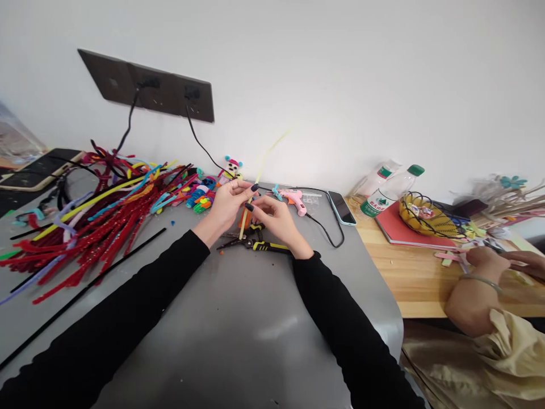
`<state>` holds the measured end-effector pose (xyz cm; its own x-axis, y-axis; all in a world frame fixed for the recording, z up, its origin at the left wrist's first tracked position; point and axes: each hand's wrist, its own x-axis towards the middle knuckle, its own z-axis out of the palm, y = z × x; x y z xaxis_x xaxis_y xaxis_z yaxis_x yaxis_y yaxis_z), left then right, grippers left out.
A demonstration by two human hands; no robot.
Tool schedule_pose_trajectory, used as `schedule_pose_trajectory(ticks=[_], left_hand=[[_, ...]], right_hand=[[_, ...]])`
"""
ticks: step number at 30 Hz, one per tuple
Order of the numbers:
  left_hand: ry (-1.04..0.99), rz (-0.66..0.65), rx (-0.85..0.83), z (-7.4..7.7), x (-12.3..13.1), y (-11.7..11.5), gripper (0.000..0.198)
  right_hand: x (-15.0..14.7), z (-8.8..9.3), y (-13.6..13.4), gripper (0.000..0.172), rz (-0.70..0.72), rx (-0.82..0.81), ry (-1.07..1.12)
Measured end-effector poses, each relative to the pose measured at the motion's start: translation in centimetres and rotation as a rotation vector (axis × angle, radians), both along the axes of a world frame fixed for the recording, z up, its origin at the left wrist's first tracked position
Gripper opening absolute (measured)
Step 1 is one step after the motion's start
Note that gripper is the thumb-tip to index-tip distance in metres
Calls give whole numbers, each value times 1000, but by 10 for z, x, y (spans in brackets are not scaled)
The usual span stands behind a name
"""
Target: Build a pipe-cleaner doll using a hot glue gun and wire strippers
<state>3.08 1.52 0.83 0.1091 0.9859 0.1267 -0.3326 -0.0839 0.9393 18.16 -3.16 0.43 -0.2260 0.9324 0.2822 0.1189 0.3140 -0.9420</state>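
My left hand (227, 205) and my right hand (276, 218) meet over the grey table (238, 318), both pinching a long pale yellow pipe cleaner (260, 166) that rises up and to the right toward the wall. A small orange piece (246, 218) shows between the hands; I cannot tell which hand holds it. Just below the hands lie pliers (255, 244) with black and yellow handles. Both arms wear black sleeves.
A heap of coloured pipe cleaners (97, 221) covers the table's left. A pink glue gun (296, 200), a phone (341, 207) and a small pipe-cleaner figure (232, 167) lie behind. At right, another person's hands (485, 272) work at a wooden table (409, 278) with bottles (389, 190).
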Motion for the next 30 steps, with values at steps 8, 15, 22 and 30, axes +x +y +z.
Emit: schedule_pose_trajectory(ticks=[8,15,22,30], left_hand=[[198,31,145,-8,-5,-5,45],[707,-93,338,3,-27,-13,35],[852,-183,432,-4,-32,-17,27],[846,-127,465,-4,-30,-20,27]], right_hand=[[-2,-3,3,41,92,-191,84],[14,-9,13,44,-179,-66,196],[19,-8,13,43,-345,23,243],[16,-8,13,40,-323,15,227]])
